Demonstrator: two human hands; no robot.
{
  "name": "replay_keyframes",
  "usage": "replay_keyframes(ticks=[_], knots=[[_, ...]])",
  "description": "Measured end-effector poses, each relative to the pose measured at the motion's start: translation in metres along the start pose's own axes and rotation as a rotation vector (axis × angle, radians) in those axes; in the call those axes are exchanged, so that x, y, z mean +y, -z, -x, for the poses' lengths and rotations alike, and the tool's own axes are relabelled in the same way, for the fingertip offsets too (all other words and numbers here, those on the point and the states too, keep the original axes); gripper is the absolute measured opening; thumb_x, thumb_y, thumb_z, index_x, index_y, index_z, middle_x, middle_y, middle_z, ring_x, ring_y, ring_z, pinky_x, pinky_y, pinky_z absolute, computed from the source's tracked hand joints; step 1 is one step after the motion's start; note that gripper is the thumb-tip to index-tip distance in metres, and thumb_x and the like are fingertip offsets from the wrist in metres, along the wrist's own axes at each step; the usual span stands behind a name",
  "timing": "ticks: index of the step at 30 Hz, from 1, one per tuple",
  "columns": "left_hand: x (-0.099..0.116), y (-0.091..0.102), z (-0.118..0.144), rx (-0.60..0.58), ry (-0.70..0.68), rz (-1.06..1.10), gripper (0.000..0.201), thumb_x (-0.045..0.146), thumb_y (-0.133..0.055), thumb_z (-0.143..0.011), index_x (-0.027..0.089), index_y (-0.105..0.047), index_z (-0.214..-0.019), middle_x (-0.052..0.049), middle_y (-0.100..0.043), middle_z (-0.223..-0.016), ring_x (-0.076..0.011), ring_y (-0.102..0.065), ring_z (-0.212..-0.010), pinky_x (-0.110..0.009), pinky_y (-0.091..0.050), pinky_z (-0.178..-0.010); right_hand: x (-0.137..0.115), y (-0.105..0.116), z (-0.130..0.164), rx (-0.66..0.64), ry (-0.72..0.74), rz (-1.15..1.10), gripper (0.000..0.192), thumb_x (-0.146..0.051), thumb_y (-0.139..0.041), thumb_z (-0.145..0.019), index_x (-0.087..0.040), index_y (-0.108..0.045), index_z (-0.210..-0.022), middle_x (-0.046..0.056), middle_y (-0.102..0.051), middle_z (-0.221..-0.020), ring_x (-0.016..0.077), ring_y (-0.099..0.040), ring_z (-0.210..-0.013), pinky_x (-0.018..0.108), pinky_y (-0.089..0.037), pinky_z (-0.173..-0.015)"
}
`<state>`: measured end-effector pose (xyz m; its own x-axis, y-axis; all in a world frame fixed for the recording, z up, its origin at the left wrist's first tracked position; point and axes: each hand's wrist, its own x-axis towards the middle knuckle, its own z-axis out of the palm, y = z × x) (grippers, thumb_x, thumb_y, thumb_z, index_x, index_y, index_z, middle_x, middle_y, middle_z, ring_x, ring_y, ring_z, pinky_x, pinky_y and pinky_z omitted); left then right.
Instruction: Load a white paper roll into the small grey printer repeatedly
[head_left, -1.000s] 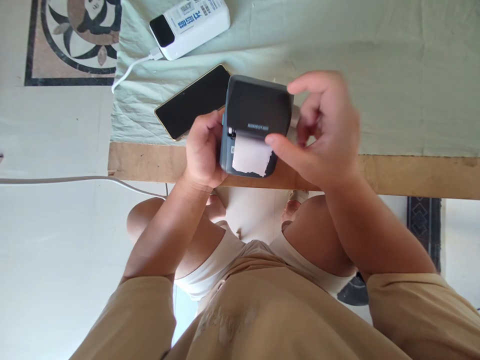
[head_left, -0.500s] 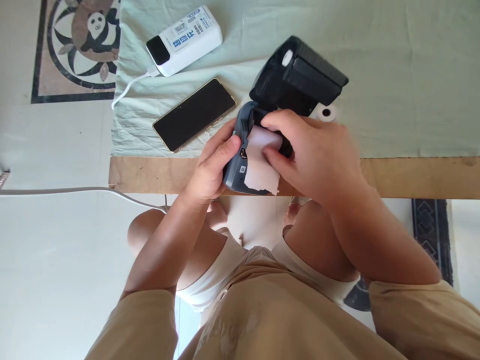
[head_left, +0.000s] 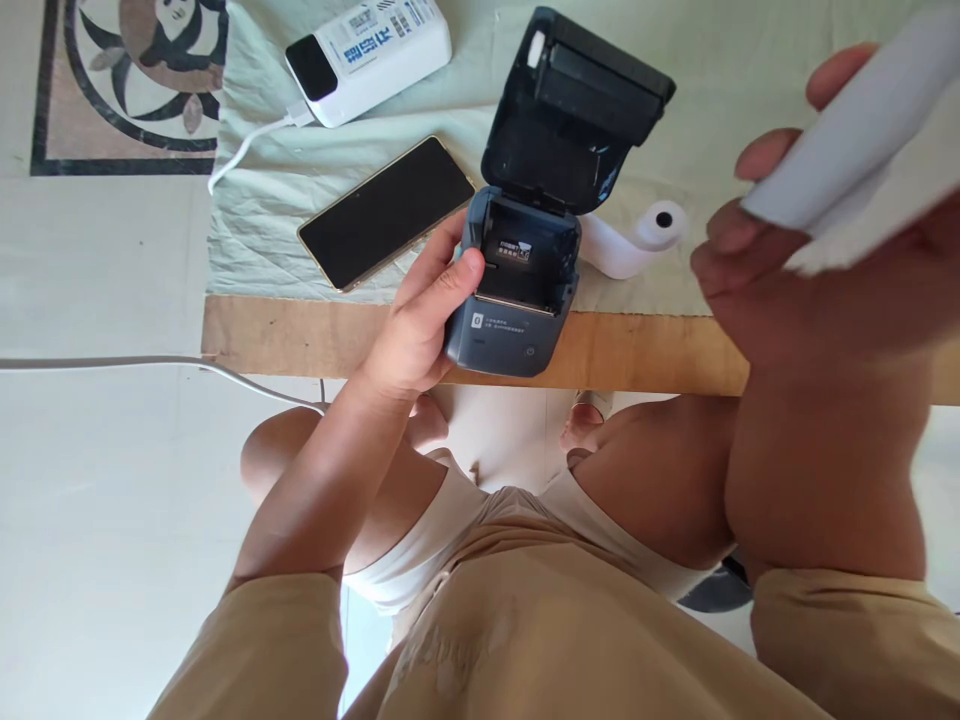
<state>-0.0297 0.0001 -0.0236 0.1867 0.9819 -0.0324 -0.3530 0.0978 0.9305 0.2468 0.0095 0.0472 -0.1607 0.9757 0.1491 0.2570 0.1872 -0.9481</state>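
Note:
My left hand (head_left: 427, 310) is wrapped round the left side of a dark portable thermal printer (head_left: 502, 335), its thumb on the rim. The printer's lid (head_left: 574, 110) is swung up, and the paper bay inside holds no roll; a small label shows in it. At the right, close to the camera, my right hand (head_left: 825, 270) is closed round a roll of white paper (head_left: 855, 130) with a loose end hanging from it. That hand is slightly blurred. Another paper roll (head_left: 658, 228) lies on the cloth behind the printer, partly unrolled towards it.
A phone (head_left: 386, 212) with a dark screen lies left of the printer. Beyond it sits a white power bank (head_left: 367, 60) with a cable (head_left: 251, 150) plugged in. The green cloth (head_left: 750, 120) covers the table up to its bare wooden edge (head_left: 330, 335).
My right hand has lifted the paper roll out of the printer and moved right and closer to the camera. My left hand still holds the printer, whose bay is now exposed.

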Motion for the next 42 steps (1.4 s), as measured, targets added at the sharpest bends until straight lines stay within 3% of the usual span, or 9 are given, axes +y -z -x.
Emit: replay_keyframes(ticks=[6, 13, 16, 19, 23, 29, 33, 38, 42], knots=[[0.008, -0.012, 0.003, 0.092, 0.078, -0.01, 0.047, 0.065, -0.083, -0.09, 0.029, -0.078, -0.12, -0.007, -0.084, -0.111, -0.0388, -0.079, -0.126, -0.04, -0.065, -0.08, 0.058, 0.028, 0.0, 0.302, -0.043, 0.234, 0.038, -0.072, -0.071, -0.097, -0.043, -0.067, -0.12, 0.002, -0.067, -0.118, 0.0277, -0.077, -0.107, 0.051, -0.072, -0.082], [0.011, -0.015, 0.004, 0.065, 0.045, 0.059, 0.039, 0.058, -0.085, -0.093, 0.027, -0.08, -0.117, -0.008, -0.084, -0.126, -0.0423, -0.063, -0.156, -0.045, -0.069, -0.102, 0.068, 0.044, 0.005, 0.193, -0.085, 0.452, 0.041, -0.059, -0.076, -0.1, -0.047, -0.06, -0.135, 0.0, -0.067, -0.13, 0.035, -0.065, -0.143, 0.065, -0.061, -0.123], [0.01, -0.014, 0.003, 0.079, 0.047, 0.075, 0.037, 0.055, -0.084, -0.093, 0.026, -0.079, -0.116, -0.009, -0.083, -0.125, -0.0433, -0.064, -0.155, -0.047, -0.068, -0.105, 0.054, 0.037, 0.008, 0.245, -0.063, 0.634, 0.041, -0.036, -0.073, -0.1, -0.047, -0.059, -0.137, -0.001, -0.068, -0.135, 0.0352, -0.063, -0.147, 0.068, -0.051, -0.133], [0.009, -0.014, 0.004, 0.104, 0.079, 0.071, 0.039, 0.054, -0.083, -0.094, 0.024, -0.078, -0.12, -0.01, -0.083, -0.119, -0.0441, -0.071, -0.145, -0.049, -0.067, -0.102, 0.036, 0.02, 0.015, 0.284, 0.18, 0.685, 0.048, -0.027, -0.063, -0.101, -0.05, -0.057, -0.143, 0.0, -0.067, -0.139, 0.0344, -0.066, -0.141, 0.064, -0.057, -0.125], [0.01, -0.014, 0.005, 0.087, 0.069, 0.053, 0.043, 0.058, -0.086, -0.092, 0.027, -0.08, -0.121, -0.009, -0.085, -0.118, -0.0432, -0.076, -0.136, -0.046, -0.067, -0.095, 0.036, -0.011, 0.017, 0.106, 0.365, 0.651, 0.061, -0.026, -0.063, -0.095, -0.041, -0.052, -0.153, 0.009, -0.063, -0.146, 0.0379, -0.064, -0.143, 0.068, -0.058, -0.121], [0.011, -0.013, 0.005, 0.075, 0.053, 0.053, 0.035, 0.056, -0.085, -0.094, 0.029, -0.083, -0.116, -0.008, -0.084, -0.129, -0.0434, -0.058, -0.161, -0.049, -0.064, -0.117, 0.058, -0.03, 0.003, -0.057, 0.118, 0.626, 0.059, -0.028, -0.063, -0.097, -0.035, -0.052, -0.155, 0.015, -0.055, -0.159, 0.0381, -0.052, -0.159, 0.071, -0.043, -0.137], [0.011, -0.012, 0.005, 0.052, 0.04, 0.043, 0.034, 0.057, -0.083, -0.095, 0.031, -0.085, -0.116, -0.007, -0.085, -0.129, -0.0434, -0.056, -0.163, -0.049, -0.064, -0.117, 0.051, -0.028, -0.001, -0.041, 0.048, 0.553, 0.047, -0.032, -0.062, -0.101, -0.038, -0.06, -0.148, 0.012, -0.067, -0.141, 0.0379, -0.059, -0.148, 0.071, -0.045, -0.133], [0.011, -0.013, 0.005, 0.044, 0.032, 0.064, 0.032, 0.057, -0.085, -0.094, 0.032, -0.086, -0.114, -0.006, -0.085, -0.13, -0.0434, -0.055, -0.164, -0.052, -0.064, -0.12, 0.043, -0.033, 0.0, 0.159, 0.012, 0.155, 0.064, -0.031, -0.081, -0.088, -0.044, -0.053, -0.143, -0.001, -0.056, -0.165, 0.0209, -0.071, -0.107, 0.047, -0.064, -0.1], [0.011, -0.013, 0.004, 0.048, 0.038, 0.08, 0.031, 0.052, -0.082, -0.097, 0.028, -0.083, -0.117, -0.006, -0.083, -0.134, -0.0423, -0.055, -0.164, -0.052, -0.067, -0.117, 0.045, -0.035, -0.002, 0.155, -0.292, -0.32, 0.052, -0.038, -0.086, -0.084, -0.043, -0.059, -0.128, -0.003, -0.074, -0.128, 0.0184, -0.075, -0.095, 0.033, -0.06, -0.07]])
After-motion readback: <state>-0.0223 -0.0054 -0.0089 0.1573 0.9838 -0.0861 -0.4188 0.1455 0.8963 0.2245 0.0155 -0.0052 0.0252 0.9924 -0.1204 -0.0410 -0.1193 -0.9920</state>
